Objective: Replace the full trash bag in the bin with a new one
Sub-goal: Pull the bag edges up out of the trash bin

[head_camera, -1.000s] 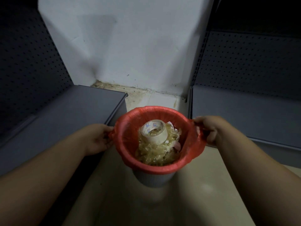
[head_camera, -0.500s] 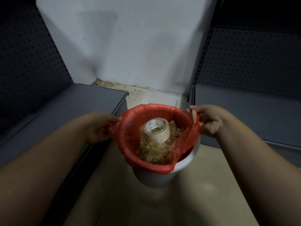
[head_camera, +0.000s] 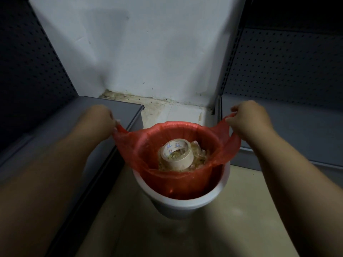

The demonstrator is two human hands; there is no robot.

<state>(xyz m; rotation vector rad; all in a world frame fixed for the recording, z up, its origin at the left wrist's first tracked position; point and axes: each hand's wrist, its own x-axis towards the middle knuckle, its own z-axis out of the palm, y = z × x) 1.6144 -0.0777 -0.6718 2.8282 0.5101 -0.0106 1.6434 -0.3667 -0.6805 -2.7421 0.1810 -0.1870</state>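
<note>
Hands first: my left hand point(head_camera: 104, 117) is pinched shut on the left edge of the red bag point(head_camera: 178, 175), and my right hand point(head_camera: 248, 119) is pinched shut on the right edge. Each grip is clamped on a peak of thin plastic drawn up and outward, so the bag's sides spread like two wings above the bin point(head_camera: 185, 203). I can see thumb and fingers point(head_camera: 232, 120) of the right hand closed on the film; on the left, the fingertips are mostly hidden behind the hand.

The bag sits inside the white bin, which stands on the pale floor point(head_camera: 241, 219) between two grey shelves. Its far edge is folded over the far rim, while at the near side the plastic has come off the rim and sags inward, leaving the bin's white rim bare along the front and right. Inside the bag I see a roll of tape point(head_camera: 176, 154) lying tilted on top of a heap of crumpled clear, yellowish film point(head_camera: 200, 158). The roll's core bears small blue marks that I cannot read.

Left shelf point(head_camera: 65, 141) runs beside my left forearm, right shelf point(head_camera: 297, 138) lies beyond my right hand, both with dark perforated back panels. A white wall point(head_camera: 139, 52) rises behind the bin, stained along its base.
</note>
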